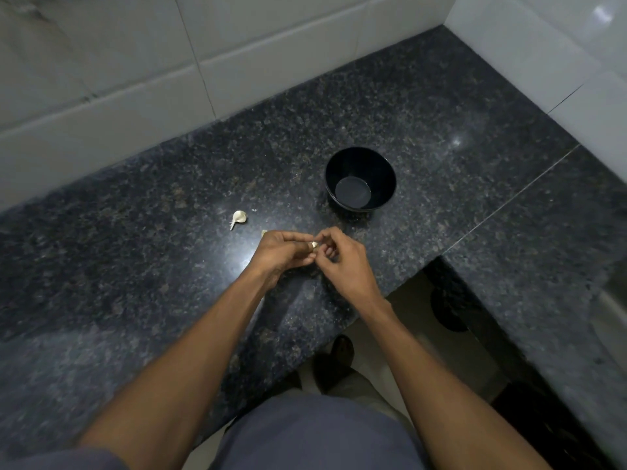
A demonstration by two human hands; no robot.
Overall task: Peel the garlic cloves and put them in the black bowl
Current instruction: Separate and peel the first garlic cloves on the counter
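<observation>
A single garlic clove sat pinched between the two hands, held just above the near edge of the dark speckled tabletop; only a small pale sliver of it showed between the fingers, so whether its skin was partly off could not be told. The left hand curled its fingers and thumb around the clove from one side, and the right hand pinched at it from the other, which looked like peeling under way. Beyond the hands, a little farther back and to the right, stood the black bowl, and its inside showed nothing but a bare bottom, so no peeled clove had reached it. To the left of the hands lay a second clove with its pale papery tail on, apparently unpeeled, and another small pale piece peeked out just beside the left hand, clove or scrap of skin unclear. By that showing the task was at its beginning.
</observation>
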